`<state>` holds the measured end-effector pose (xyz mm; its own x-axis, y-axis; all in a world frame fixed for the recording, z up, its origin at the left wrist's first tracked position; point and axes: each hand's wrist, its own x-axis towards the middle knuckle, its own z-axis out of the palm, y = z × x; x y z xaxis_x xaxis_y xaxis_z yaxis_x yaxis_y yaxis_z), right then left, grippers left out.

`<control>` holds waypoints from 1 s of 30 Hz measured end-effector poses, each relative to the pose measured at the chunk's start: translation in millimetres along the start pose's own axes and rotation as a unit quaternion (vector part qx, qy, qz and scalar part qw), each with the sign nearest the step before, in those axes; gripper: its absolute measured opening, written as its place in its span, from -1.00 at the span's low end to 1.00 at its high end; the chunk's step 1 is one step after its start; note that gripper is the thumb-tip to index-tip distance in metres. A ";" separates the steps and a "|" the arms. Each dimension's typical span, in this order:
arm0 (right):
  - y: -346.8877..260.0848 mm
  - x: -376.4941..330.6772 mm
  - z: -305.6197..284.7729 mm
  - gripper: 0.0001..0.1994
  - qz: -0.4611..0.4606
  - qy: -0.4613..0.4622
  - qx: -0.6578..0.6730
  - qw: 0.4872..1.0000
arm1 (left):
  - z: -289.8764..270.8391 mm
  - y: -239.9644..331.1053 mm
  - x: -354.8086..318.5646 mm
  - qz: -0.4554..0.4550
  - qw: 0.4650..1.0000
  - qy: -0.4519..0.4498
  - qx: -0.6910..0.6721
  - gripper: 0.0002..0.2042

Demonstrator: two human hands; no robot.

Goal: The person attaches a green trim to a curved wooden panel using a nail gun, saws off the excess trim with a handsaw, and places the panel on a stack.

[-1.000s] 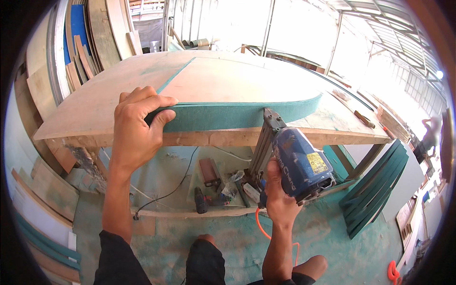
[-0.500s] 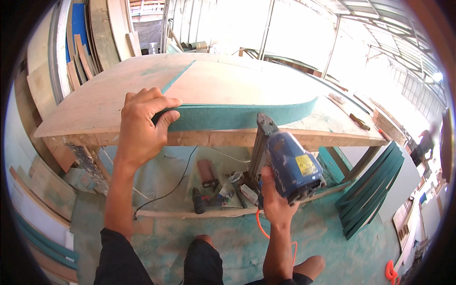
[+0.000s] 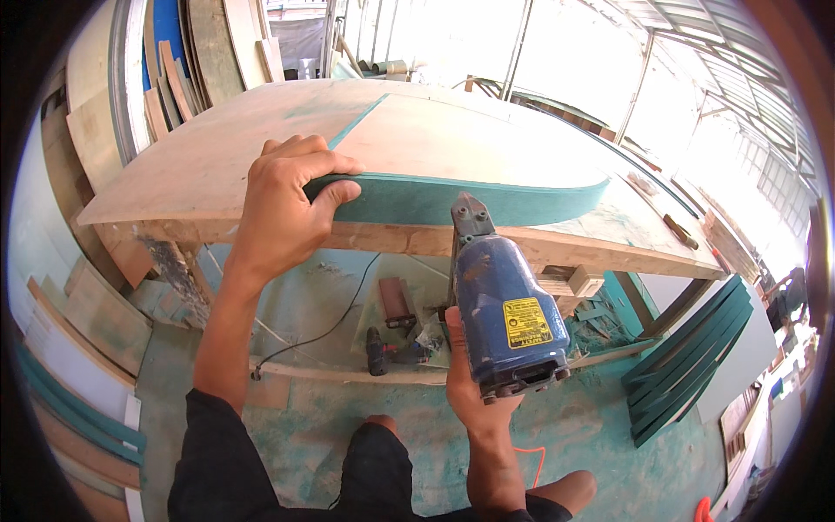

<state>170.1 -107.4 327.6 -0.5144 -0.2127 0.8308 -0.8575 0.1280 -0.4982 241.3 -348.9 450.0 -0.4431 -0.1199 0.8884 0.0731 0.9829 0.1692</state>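
Observation:
A curved green strip (image 3: pixel 409 202) stands on edge along the near side of a pale wooden workbench (image 3: pixel 174 187), bending away at its right end. My left hand (image 3: pixel 291 209) is closed on the strip's left end, thumb on the near face and fingers over the top edge. My right hand (image 3: pixel 478 396) grips a blue nail gun (image 3: pixel 500 291) with a yellow label; the tool's body hides most of the fingers. The gun's grey nose points at the strip's near face, right of my left hand. Whether the nose touches the strip, I cannot tell.
Under the bench lie a cordless drill (image 3: pixel 377 352) and a brown box-shaped piece (image 3: pixel 397 302). Several dark green strips (image 3: pixel 687 370) lean at the right. Boards (image 3: pixel 209 61) stand at the far left. An orange hose (image 3: pixel 539 454) trails on the floor behind my right forearm.
The nail gun has shifted left along the strip and turned more upright. My left hand keeps its hold on the strip's end. The whole view has shifted slightly.

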 end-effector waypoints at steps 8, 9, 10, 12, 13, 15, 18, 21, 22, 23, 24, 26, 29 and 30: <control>-15.8 5.1 10.9 -0.74 0.015 -0.006 -0.007 1.000 | 7.3 -6.4 -4.9 0.035 0.999 0.018 0.002 -0.82; -17.1 6.1 11.3 -0.74 0.022 -0.004 -0.002 1.000 | 8.2 -8.1 -2.9 0.049 0.998 0.028 0.003 -0.82; -18.5 6.0 13.2 -0.74 0.030 -0.002 0.005 1.000 | 8.6 -10.7 -4.1 0.058 0.998 0.035 0.004 -0.82; -20.7 5.4 16.1 -0.75 0.038 -0.005 0.015 0.999 | 6.8 -15.1 -6.5 0.065 0.997 0.042 0.007 -0.82; -18.5 4.5 16.0 -0.75 0.038 -0.004 0.010 0.999 | 9.1 -14.7 -7.0 0.062 0.997 0.043 0.004 -0.82; -13.3 1.7 16.8 -0.75 0.023 -0.001 -0.016 1.000 | 13.4 -13.1 -7.5 0.061 0.997 0.040 -0.001 -0.81; -16.2 4.3 15.9 -0.75 0.003 -0.003 -0.039 0.999 | 14.7 -12.7 -8.1 0.064 0.997 0.037 -0.002 -0.81; -23.1 7.0 19.6 -0.74 -0.009 -0.002 -0.046 0.999 | 9.2 -13.9 -7.6 0.067 0.997 0.037 0.001 -0.81; -24.8 7.3 20.3 -0.74 -0.009 0.001 -0.049 0.999 | 9.5 -14.9 -7.9 0.067 0.997 0.037 -0.004 -0.81; -24.5 6.9 22.2 -0.75 -0.008 0.007 -0.049 0.999 | 9.8 -15.9 -8.2 0.067 0.997 0.037 -0.008 -0.81; -22.8 5.4 23.6 -0.75 -0.005 0.008 -0.044 0.999 | 10.2 -16.4 -7.4 0.066 0.997 0.034 -0.012 -0.81; -17.9 5.1 23.1 -0.76 -0.004 0.007 -0.033 0.999 | 9.4 -15.6 -3.1 0.068 0.997 0.034 -0.022 -0.82; -22.3 7.7 22.6 -0.76 0.003 -0.007 0.019 1.000 | 9.7 -16.0 -5.3 0.070 0.996 0.041 -0.028 -0.82; -24.8 9.1 23.0 -0.76 0.005 -0.013 0.041 0.999 | 9.6 -15.7 -4.4 0.071 0.996 0.045 -0.030 -0.83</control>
<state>186.7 -134.8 341.9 -0.5226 -0.2372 0.8189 -0.8485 0.0505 -0.5268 233.6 -362.5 439.4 -0.3419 0.0055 0.9397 0.1839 0.9810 0.0612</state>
